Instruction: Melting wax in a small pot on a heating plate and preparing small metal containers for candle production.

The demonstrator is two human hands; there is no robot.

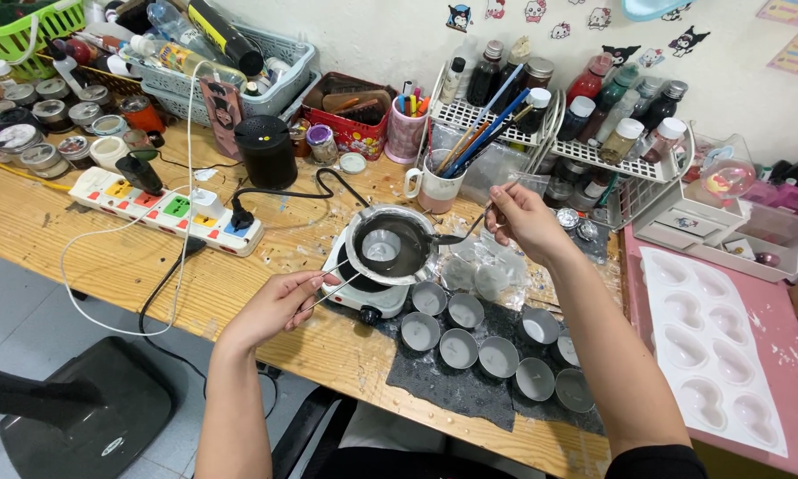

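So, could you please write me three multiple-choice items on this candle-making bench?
1. Where does the melting pot stand?
A. On the small white hot plate
B. On the pink surface
C. In the green basket

2. What colour is the mould tray?
A. Black
B. White
C. Green

3. What is the right hand doing?
A. Holding a spoon at the pot's rim
B. Lying flat on the bench
C. Gripping the mug

Answers:
1 A, the pot sits on the hot plate.
2 B, the tray is white against the pink surface.
3 A, its fingers pinch the spoon's handle, while the left hand pinches a thin metal rod.
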